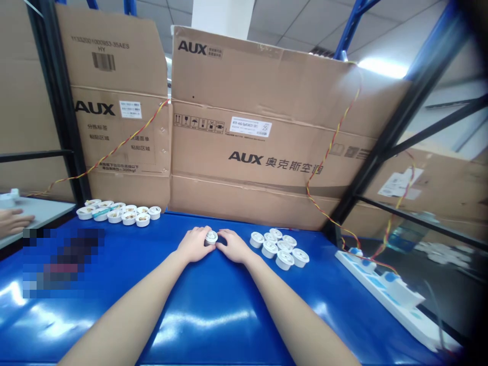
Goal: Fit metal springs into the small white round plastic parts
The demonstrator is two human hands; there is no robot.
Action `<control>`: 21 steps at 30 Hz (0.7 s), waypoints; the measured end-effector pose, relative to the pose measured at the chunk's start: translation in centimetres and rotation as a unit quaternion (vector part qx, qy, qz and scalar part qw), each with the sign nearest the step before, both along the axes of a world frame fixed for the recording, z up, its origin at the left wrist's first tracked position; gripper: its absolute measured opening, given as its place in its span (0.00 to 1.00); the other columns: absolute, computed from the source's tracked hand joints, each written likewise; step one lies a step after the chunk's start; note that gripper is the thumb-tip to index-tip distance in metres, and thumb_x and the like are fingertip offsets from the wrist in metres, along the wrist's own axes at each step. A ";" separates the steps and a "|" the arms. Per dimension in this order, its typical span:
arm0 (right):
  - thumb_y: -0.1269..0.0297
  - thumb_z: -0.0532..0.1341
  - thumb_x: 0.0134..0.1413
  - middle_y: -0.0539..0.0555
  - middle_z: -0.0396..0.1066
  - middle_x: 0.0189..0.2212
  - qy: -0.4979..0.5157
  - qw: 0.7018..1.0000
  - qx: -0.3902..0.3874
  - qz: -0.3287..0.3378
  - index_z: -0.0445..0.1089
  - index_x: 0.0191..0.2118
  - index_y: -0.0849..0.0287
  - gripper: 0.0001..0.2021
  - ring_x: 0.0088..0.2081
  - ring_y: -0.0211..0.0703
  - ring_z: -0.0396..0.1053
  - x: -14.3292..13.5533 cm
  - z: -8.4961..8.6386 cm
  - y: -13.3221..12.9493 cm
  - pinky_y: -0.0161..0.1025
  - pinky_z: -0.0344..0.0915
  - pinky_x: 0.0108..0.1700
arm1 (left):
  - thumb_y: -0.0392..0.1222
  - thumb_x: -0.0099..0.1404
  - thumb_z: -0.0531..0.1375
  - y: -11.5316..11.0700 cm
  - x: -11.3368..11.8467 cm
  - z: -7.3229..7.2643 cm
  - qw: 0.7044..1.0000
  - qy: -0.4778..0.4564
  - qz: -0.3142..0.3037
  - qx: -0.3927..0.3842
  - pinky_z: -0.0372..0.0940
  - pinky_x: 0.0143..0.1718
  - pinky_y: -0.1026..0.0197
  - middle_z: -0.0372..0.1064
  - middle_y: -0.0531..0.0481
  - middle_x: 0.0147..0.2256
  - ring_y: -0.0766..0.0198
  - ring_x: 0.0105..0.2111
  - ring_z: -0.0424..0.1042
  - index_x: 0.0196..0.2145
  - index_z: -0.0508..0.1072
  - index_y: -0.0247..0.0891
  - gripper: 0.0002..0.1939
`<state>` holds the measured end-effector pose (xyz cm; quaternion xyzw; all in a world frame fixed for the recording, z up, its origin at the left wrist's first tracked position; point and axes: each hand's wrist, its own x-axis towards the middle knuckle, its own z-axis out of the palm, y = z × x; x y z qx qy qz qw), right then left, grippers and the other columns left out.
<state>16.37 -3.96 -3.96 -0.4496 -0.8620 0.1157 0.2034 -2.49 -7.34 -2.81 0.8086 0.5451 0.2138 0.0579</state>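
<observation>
A small white round cup sits near the middle of the blue table, towards its far side. My left hand is closed around the cup's left side, fingers behind and thumb in front. From the right, my right hand comes close to the same cup, its thumb and index finger apart; whether the fingertips touch it is hard to make out. Right of this hand stands a group of several similar white cups. Another group of white cups, with brownish contents, stands at the far left.
Cardboard panels rise behind the blue table. A white power strip with plugs lies along the right edge. Red-yellow twisted wires hang in front of the cardboard. Another person's hand rests at the far left. A blurred-out patch covers the left side.
</observation>
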 end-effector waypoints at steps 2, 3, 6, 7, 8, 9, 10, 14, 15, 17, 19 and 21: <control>0.59 0.58 0.56 0.61 0.64 0.56 -0.001 1.000 0.001 0.001 0.69 0.53 0.60 0.20 0.59 0.53 0.58 0.0 -0.1 0.1 0.48 0.53 0.60 | 0.52 0.61 0.57 0.0 0.0 0.1 1.000 0.002 0.002 -0.005 0.61 0.46 0.54 0.70 0.46 0.46 0.51 0.48 0.67 0.49 0.65 0.44 0.19; 0.59 0.58 0.56 0.61 0.64 0.56 -0.002 1.000 0.001 0.001 0.69 0.53 0.60 0.20 0.59 0.53 0.58 0.0 -0.1 0.1 0.48 0.53 0.60 | 0.52 0.61 0.57 -0.1 0.0 0.1 1.000 0.001 0.003 -0.006 0.61 0.46 0.54 0.70 0.46 0.46 0.51 0.49 0.67 0.49 0.65 0.44 0.19; 0.60 0.58 0.56 0.61 0.64 0.56 -0.003 1.000 0.001 0.000 0.69 0.53 0.59 0.20 0.59 0.52 0.58 0.0 -0.1 0.1 0.48 0.53 0.60 | 0.52 0.61 0.56 -0.1 0.1 0.1 1.000 -0.001 0.003 -0.002 0.61 0.46 0.54 0.70 0.46 0.46 0.51 0.48 0.66 0.48 0.65 0.44 0.19; 0.60 0.58 0.56 0.61 0.64 0.56 -0.003 1.000 -0.001 -0.001 0.69 0.53 0.59 0.20 0.59 0.52 0.58 0.0 -0.1 0.1 0.47 0.53 0.60 | 0.53 0.61 0.56 -0.1 0.1 0.1 1.000 0.000 0.003 -0.001 0.61 0.45 0.54 0.70 0.46 0.46 0.51 0.48 0.67 0.48 0.65 0.44 0.19; 0.60 0.58 0.56 0.60 0.64 0.56 -0.004 1.000 -0.001 -0.001 0.69 0.53 0.59 0.20 0.59 0.52 0.58 -0.1 0.0 0.0 0.47 0.53 0.60 | 0.53 0.61 0.56 0.0 0.0 0.0 1.000 0.000 0.003 -0.001 0.61 0.45 0.54 0.70 0.46 0.46 0.51 0.48 0.67 0.48 0.65 0.44 0.19; 0.60 0.58 0.56 0.60 0.65 0.56 -0.004 1.000 -0.001 -0.001 0.69 0.53 0.59 0.19 0.59 0.52 0.58 -0.1 0.0 0.0 0.47 0.53 0.60 | 0.53 0.61 0.56 0.0 0.0 0.0 1.000 -0.001 0.002 -0.002 0.61 0.45 0.54 0.70 0.46 0.46 0.51 0.47 0.67 0.47 0.65 0.44 0.19; 0.59 0.58 0.56 0.60 0.65 0.56 -0.004 1.000 0.000 -0.001 0.69 0.52 0.59 0.19 0.59 0.52 0.58 -0.1 0.1 0.0 0.47 0.54 0.60 | 0.53 0.61 0.56 0.0 0.0 0.0 1.000 -0.001 0.001 -0.002 0.61 0.45 0.54 0.70 0.46 0.46 0.51 0.47 0.67 0.47 0.65 0.44 0.19; 0.60 0.58 0.56 0.61 0.65 0.56 -0.006 1.000 0.006 0.001 0.69 0.53 0.60 0.20 0.59 0.52 0.58 -0.1 0.1 -0.1 0.47 0.53 0.60 | 0.53 0.61 0.57 -0.1 0.0 0.0 1.000 -0.002 0.002 -0.004 0.61 0.45 0.54 0.69 0.46 0.46 0.51 0.48 0.66 0.46 0.65 0.44 0.18; 0.60 0.58 0.56 0.61 0.65 0.56 -0.007 1.000 0.005 -0.001 0.69 0.53 0.60 0.20 0.59 0.53 0.58 -0.1 0.1 -0.1 0.47 0.53 0.60 | 0.52 0.61 0.57 -0.1 0.0 0.1 1.000 -0.001 0.004 -0.006 0.61 0.46 0.54 0.69 0.46 0.47 0.51 0.48 0.66 0.46 0.65 0.44 0.18; 0.60 0.58 0.56 0.61 0.64 0.56 -0.007 1.000 0.004 -0.003 0.69 0.53 0.60 0.20 0.59 0.53 0.58 -0.1 0.1 -0.1 0.47 0.53 0.60 | 0.52 0.61 0.56 -0.1 0.1 0.1 1.000 -0.001 0.006 -0.007 0.61 0.46 0.54 0.69 0.46 0.48 0.51 0.49 0.66 0.46 0.65 0.44 0.17; 0.60 0.58 0.56 0.61 0.64 0.56 -0.007 1.000 0.005 -0.002 0.69 0.53 0.60 0.20 0.59 0.52 0.59 -0.1 0.1 -0.1 0.47 0.53 0.60 | 0.52 0.61 0.56 -0.2 0.1 0.2 1.000 -0.001 0.005 -0.008 0.61 0.46 0.54 0.69 0.46 0.48 0.51 0.49 0.66 0.46 0.65 0.44 0.17; 0.60 0.58 0.56 0.61 0.65 0.56 -0.009 1.000 0.008 0.002 0.69 0.53 0.60 0.19 0.59 0.52 0.59 -0.1 0.2 -0.1 0.47 0.53 0.60 | 0.53 0.61 0.56 -0.2 0.1 0.2 1.000 -0.001 0.006 -0.010 0.61 0.46 0.54 0.69 0.46 0.48 0.51 0.49 0.66 0.46 0.65 0.44 0.17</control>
